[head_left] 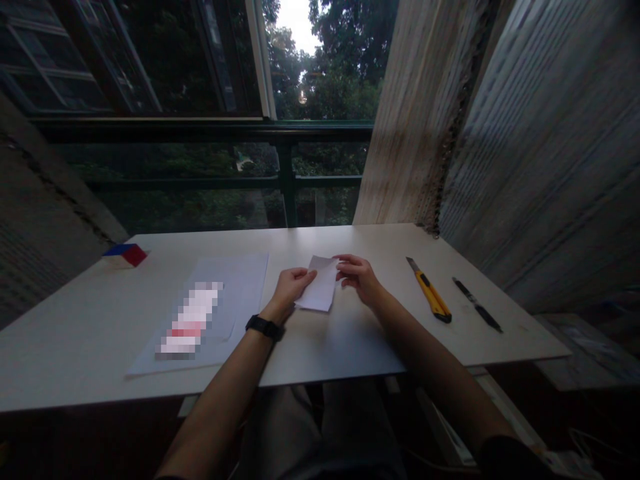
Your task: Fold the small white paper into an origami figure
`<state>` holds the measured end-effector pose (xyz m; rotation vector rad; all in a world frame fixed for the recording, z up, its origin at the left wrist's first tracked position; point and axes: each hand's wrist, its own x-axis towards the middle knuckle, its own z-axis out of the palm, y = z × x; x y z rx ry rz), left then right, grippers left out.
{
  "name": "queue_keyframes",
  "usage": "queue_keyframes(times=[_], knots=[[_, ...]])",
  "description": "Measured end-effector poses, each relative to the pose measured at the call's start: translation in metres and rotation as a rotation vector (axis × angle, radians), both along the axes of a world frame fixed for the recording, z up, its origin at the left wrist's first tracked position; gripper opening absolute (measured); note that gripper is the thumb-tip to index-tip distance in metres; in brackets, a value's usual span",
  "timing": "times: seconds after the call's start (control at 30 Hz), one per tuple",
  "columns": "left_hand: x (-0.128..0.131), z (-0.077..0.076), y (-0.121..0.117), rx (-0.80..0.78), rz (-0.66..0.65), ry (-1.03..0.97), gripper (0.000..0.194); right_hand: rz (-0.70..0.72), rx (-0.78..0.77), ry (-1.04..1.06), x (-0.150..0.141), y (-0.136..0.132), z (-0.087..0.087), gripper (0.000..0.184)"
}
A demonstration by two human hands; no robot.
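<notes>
A small piece of folded white paper (320, 290) is held just above the table, near its middle. Its top corner is turned over, showing a greyer flap. My left hand (290, 290), with a black watch on the wrist, pinches the paper's left edge, thumb on top. My right hand (361, 277) is at the paper's upper right corner with its fingers bent around the edge. How firmly those right fingers grip is hard to see.
White sheets (245, 293) lie on the left of the white table (80, 333), partly blurred out. A cube with coloured faces (125, 255) is at the far left. A yellow utility knife (430, 291), its blade extended, and a black pen (477, 304) lie at right.
</notes>
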<state>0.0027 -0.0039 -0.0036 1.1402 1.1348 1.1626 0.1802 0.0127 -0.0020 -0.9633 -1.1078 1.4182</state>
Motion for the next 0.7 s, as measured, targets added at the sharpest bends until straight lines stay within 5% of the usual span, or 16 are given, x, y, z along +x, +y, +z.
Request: queue_keyframes(times=[0.47,0.7], knots=[[-0.001,-0.007,0.003,-0.031,-0.149,0.005,0.041,0.013,-0.001,-0.055,-0.001,0.002,-0.005,0.032],[-0.003,-0.005,0.002,-0.034,-0.188,0.061,0.043,0.184,-0.064,-0.1,0.014,0.004,0.001,0.019]])
